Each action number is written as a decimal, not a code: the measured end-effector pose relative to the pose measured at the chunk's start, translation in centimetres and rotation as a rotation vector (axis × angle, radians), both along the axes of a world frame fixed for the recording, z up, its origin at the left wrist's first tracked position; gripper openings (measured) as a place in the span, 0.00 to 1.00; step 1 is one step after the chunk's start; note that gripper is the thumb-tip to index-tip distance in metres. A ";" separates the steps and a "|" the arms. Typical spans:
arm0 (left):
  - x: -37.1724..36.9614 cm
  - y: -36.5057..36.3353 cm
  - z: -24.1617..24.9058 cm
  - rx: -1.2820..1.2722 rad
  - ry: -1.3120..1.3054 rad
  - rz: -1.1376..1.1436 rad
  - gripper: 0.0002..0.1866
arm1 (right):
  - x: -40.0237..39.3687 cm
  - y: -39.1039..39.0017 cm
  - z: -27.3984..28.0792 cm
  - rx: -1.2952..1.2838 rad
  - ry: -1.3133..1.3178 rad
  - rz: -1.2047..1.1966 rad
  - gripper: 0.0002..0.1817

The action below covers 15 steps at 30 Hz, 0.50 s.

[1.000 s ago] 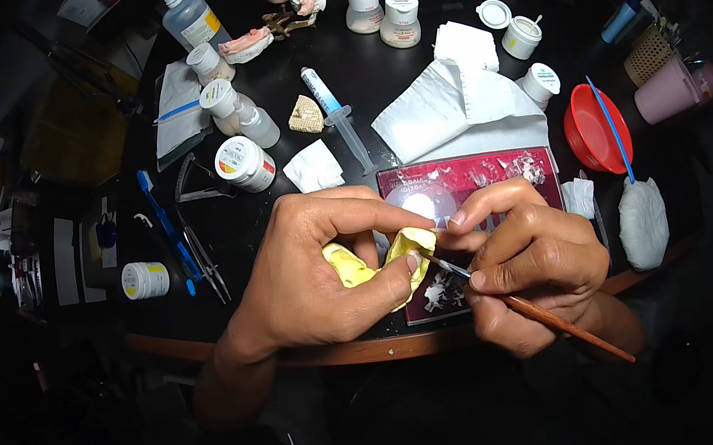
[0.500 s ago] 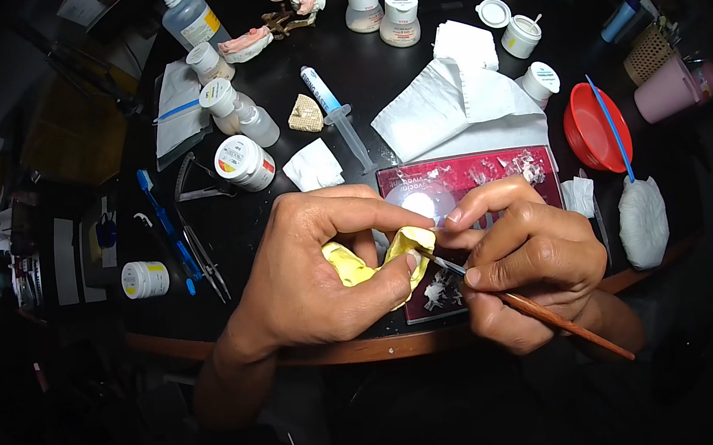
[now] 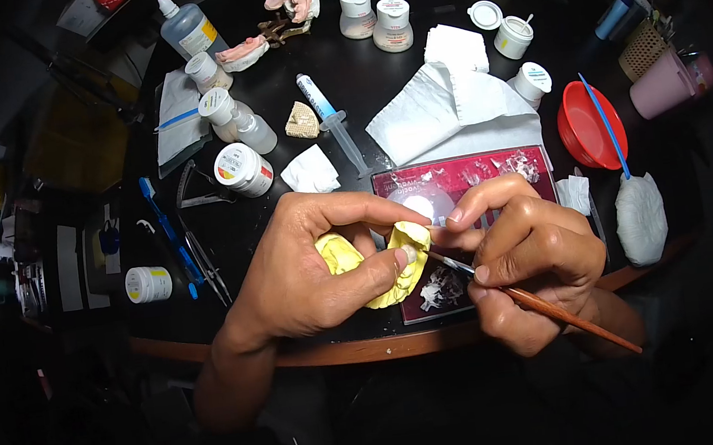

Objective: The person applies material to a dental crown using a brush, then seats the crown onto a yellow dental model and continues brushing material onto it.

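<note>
My left hand (image 3: 318, 266) is closed round a yellow dental cast (image 3: 341, 254), its thumb and forefinger pinching the cast's right part. A small whitish tooth piece (image 3: 410, 252) shows on the cast right beside the thumb tip. In my right hand (image 3: 534, 260) is a fine brush (image 3: 548, 307) with a reddish-brown wooden handle, held like a pen. Its dark tip lies at the right edge of the cast, close to the tooth piece. Beneath both hands lies a dark red mixing plate (image 3: 409, 312) with white flakes on it.
To the left are a blue toothbrush (image 3: 168, 229), tweezers (image 3: 208, 268) and several lidded jars (image 3: 244, 168). Ahead lie a syringe (image 3: 338, 129) and folded white tissue (image 3: 423, 115). A red bowl (image 3: 577, 134) with a blue stick stands right, near a rounded white pad (image 3: 640, 219).
The yellow cast has been tilted in my left hand, showing more of its right part. The brush has shifted slightly right, its tip now at the cast's edge. The view has moved a little.
</note>
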<state>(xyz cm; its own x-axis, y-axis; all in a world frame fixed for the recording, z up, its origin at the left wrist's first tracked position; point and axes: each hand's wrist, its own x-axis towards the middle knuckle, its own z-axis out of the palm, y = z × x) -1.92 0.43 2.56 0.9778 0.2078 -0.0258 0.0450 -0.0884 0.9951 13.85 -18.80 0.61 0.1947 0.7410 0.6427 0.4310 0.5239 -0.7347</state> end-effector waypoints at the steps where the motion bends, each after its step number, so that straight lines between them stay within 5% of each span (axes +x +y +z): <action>1: 0.0 0.1 0.0 -0.037 0.029 -0.016 0.15 | 0.0 0.0 0.0 0.002 0.001 -0.003 0.09; 15: 0.0 0.2 -0.1 -0.287 0.114 -0.037 0.19 | -0.6 0.2 0.0 0.059 -0.041 -0.086 0.11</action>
<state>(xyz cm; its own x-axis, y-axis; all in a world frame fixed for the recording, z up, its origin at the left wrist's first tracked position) -1.94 0.66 2.44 0.9721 0.1405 -0.1878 0.1594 0.1916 0.9684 13.25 -18.56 0.58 0.2282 0.6831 0.6937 0.5055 0.5258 -0.6841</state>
